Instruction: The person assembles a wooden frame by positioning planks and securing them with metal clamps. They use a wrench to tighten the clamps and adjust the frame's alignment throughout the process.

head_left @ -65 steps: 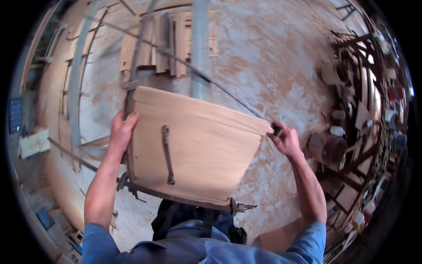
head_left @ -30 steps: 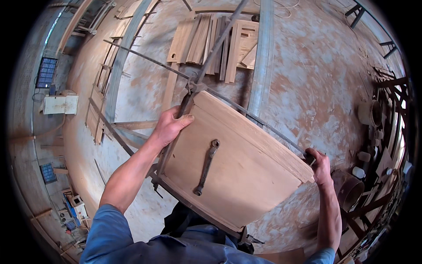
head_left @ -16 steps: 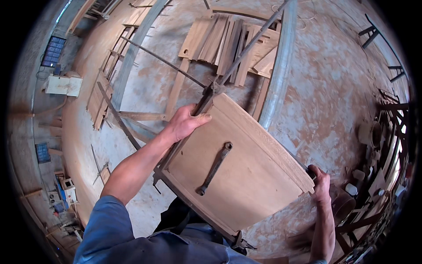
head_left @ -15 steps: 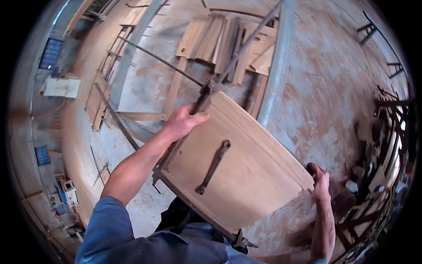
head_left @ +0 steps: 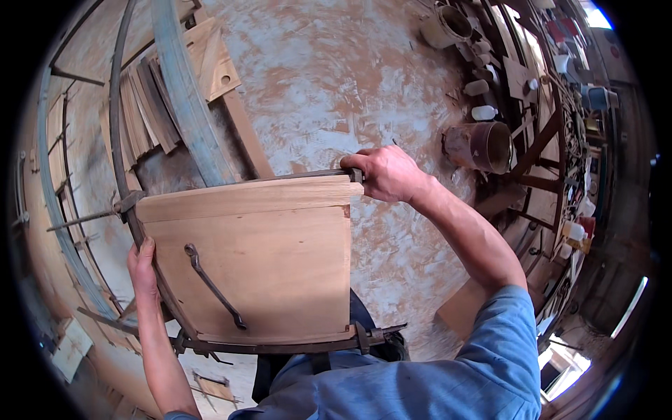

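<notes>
In front of me is a pale wooden panel (head_left: 280,245) with metal bar clamps along its edges. At its far right corner my right hand (head_left: 388,173) is closed round the end of the far bar clamp (head_left: 301,175). My left hand (head_left: 143,273) grips the panel's left edge, thumb on top by the clamp bar and fingers mostly hidden beneath. A dark double-ended wrench (head_left: 213,287) lies slantwise on the panel's face, untouched. Along the near edge, against my body, runs another bar clamp (head_left: 280,347), its screw end (head_left: 378,334) at the right.
Beyond the panel, wooden boards (head_left: 143,105) are stacked at the far left beside a blue-grey metal rail (head_left: 185,91). On the right stand a dirty bucket (head_left: 483,147), another bucket (head_left: 446,26) and a white bottle (head_left: 484,113), near a cluttered rack (head_left: 546,140).
My view has swung to the right. The panel, clamps and wrench have turned anticlockwise in the picture, and my right hand has come up to the far side. Both hands keep hold.
</notes>
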{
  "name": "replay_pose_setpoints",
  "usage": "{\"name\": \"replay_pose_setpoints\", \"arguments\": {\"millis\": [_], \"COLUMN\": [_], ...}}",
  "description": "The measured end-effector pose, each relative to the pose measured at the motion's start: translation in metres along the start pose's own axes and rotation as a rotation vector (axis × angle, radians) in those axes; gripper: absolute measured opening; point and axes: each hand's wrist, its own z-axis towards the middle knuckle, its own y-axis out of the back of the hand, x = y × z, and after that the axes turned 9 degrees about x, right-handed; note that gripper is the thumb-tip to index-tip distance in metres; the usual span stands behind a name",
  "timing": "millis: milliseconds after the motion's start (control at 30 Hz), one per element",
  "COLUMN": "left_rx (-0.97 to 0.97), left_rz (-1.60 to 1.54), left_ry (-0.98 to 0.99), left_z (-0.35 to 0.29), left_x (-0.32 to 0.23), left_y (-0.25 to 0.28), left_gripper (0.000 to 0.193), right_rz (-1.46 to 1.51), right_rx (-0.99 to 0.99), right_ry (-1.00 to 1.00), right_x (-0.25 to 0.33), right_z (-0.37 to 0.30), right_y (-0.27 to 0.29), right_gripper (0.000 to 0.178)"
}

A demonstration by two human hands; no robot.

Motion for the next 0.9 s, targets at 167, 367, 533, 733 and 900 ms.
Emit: {"name": "replay_pose_setpoints", "arguments": {"millis": [167,367,533,733,900], "left_rx": [-0.009,-0.079,-0.070,-0.047,-0.044], "left_rz": [-0.029,-0.020,-0.015,-0.018,0.005], "left_ry": [0.023,0.042,0.015,0.042,0.053], "left_z": [-0.002,-0.003,-0.002,-0.003,-0.003], "left_x": [-0.007,-0.009,-0.006,-0.013,-0.014], "left_y": [-0.006,-0.004,-0.004,-0.010,-0.010], "left_gripper": [0.044,0.046,0.046,0.045,0.045], "right_rz": [0.063,0.101,0.105,0.124,0.106], "right_rx": [-0.146,-0.123,-0.131,-0.121,-0.132], "right_ry": [0.090,0.124,0.135,0.119,0.148], "right_x": [0.003,0.000,-0.002,0.003,0.000], "right_z": [-0.008,-0.010,-0.014,-0.017,-0.018], "right_y": [-0.003,0.006,0.002,0.007,0.003], "right_gripper": [0.029,0.031,0.034,0.023,0.032]}}
